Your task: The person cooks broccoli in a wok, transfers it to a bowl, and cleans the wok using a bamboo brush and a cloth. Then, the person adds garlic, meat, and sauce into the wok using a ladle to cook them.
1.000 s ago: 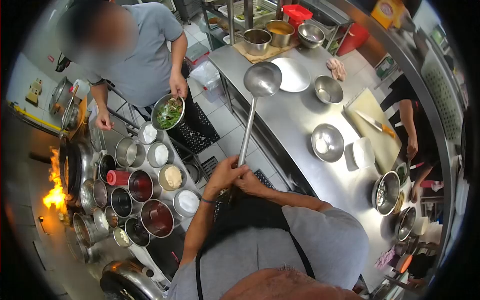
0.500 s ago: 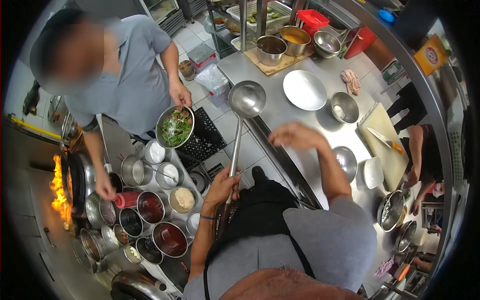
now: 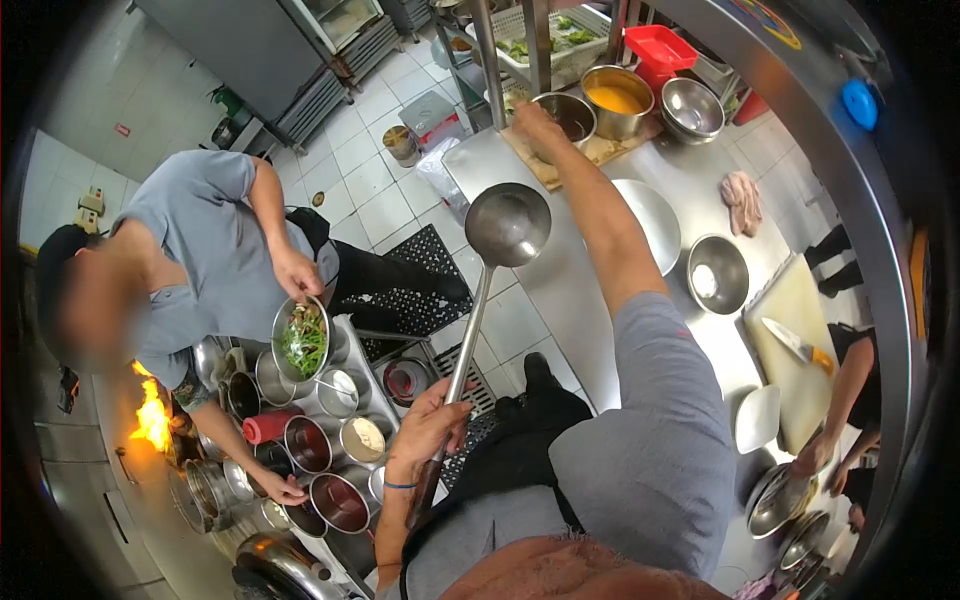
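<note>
My left hand [image 3: 432,425] is wrapped round the long handle of a large steel ladle [image 3: 508,224], whose bowl points away from me and looks bare inside. At the far end of the steel counter, my right hand [image 3: 537,125] is at the near-left rim of a pot of dark sauce [image 3: 572,118]. Its fingers are closed, and what they grip is hidden behind the hand. Beside that pot stands a pot of orange liquid [image 3: 617,98], both on a wooden board [image 3: 546,172].
A co-worker [image 3: 205,225] at the left holds a bowl of greens [image 3: 303,340] near several sauce pots [image 3: 340,503] and a flame [image 3: 152,415]. A white plate [image 3: 650,225], a steel bowl [image 3: 717,274] and a cutting board [image 3: 800,345] with a knife [image 3: 797,343] lie on the counter.
My right hand has reached forward to the dark sauce pot. The ladle stays in my left hand. The co-worker leaned left, lowering the bowl of greens and moving the other hand down over the sauce pots.
</note>
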